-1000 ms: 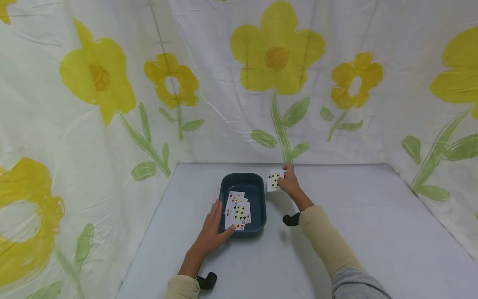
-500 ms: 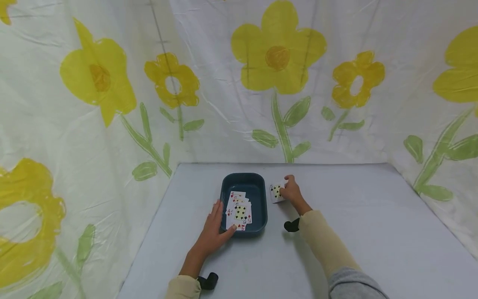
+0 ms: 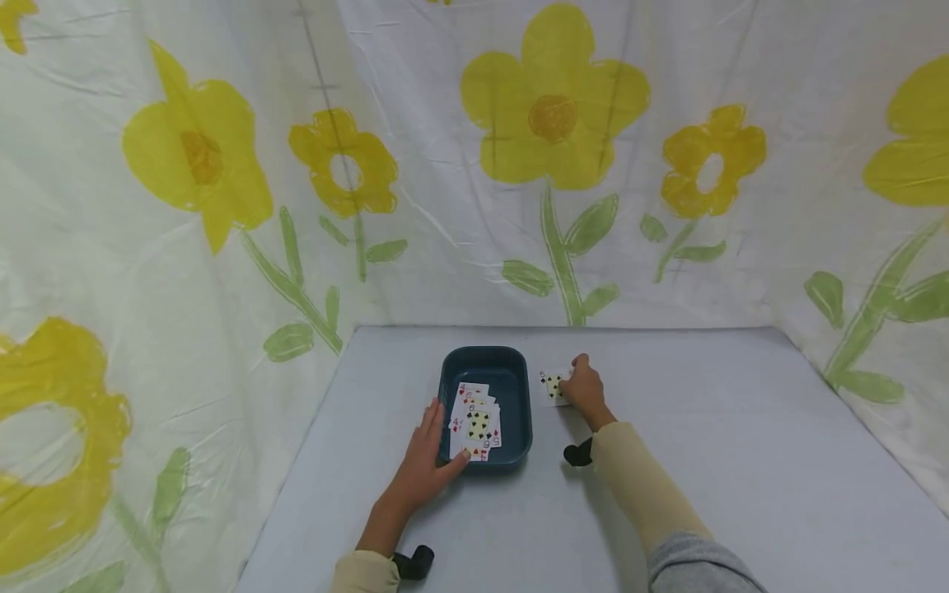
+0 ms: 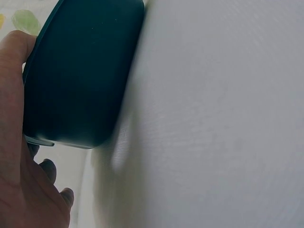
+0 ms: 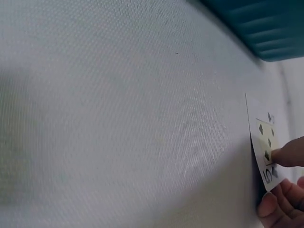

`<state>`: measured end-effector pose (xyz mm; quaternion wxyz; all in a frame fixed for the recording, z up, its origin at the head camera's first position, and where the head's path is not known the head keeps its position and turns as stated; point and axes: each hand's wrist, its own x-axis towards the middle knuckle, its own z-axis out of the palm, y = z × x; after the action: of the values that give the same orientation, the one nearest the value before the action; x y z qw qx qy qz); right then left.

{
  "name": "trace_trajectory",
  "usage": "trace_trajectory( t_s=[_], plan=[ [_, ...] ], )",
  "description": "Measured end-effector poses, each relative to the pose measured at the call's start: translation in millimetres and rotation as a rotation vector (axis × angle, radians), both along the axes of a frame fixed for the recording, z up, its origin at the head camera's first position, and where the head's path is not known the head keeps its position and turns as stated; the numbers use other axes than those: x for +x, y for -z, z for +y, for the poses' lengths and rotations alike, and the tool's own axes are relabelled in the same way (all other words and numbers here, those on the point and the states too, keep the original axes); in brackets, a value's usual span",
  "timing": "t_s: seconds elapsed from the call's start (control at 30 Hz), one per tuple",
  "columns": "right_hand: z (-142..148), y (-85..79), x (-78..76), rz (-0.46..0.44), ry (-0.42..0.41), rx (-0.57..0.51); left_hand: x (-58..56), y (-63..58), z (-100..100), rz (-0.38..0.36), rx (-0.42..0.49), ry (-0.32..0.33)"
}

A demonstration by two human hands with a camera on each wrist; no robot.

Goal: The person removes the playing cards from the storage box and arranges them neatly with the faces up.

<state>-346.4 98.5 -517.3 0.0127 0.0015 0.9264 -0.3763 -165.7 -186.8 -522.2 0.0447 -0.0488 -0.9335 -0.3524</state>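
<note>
In the head view my right hand (image 3: 586, 389) pinches a playing card (image 3: 552, 385), the five of spades, right of the blue bin, low over the table. The right wrist view shows my thumb on the card's face (image 5: 262, 135) and the fingers at its edge and underneath. The dark blue bin (image 3: 519, 362) holds several overlapping face-up cards (image 3: 478, 422), with a six of spades on top. My left hand (image 3: 423, 465) rests at the bin's near-left corner, fingers straight along the left side, thumb over the near rim. In the left wrist view the bin's outer wall (image 4: 80, 76) appears beside that thumb.
A white-covered table (image 3: 667, 387) carries the bin and stretches away to the right. Behind it and along the sides hangs a white curtain (image 3: 445, 247) painted with yellow flowers. Each wrist wears a black device, such as the one (image 3: 578, 453) on the right.
My right hand has lowered the five of spades toward the table beside the bin, slightly rightward and nearer to me. The left hand and the bin have stayed in place.
</note>
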Motion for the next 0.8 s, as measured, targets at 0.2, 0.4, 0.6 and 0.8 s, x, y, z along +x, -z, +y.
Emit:
trace_trajectory(
  t_s=[0.2, 0.4, 0.6, 0.8],
  plan=[
    [3, -0.1, -0.1, -0.011, -0.024, 0.050, -0.5, 2.1, 0, 0.024, 0.017, -0.001],
    [3, -5.3, 1.5, -0.042, -0.020, 0.093, -2.1, 6.3, 0, 0.065, 0.019, 0.002],
    [0, -7.0, 2.1, -0.057, -0.028, 0.163, -0.8, 7.8, 0, 0.047, 0.021, 0.003],
    [-1, -11.9, 4.5, -0.061, -0.022, 0.211, -0.8, 7.6, 0, 0.051, 0.023, -0.001]
  ],
)
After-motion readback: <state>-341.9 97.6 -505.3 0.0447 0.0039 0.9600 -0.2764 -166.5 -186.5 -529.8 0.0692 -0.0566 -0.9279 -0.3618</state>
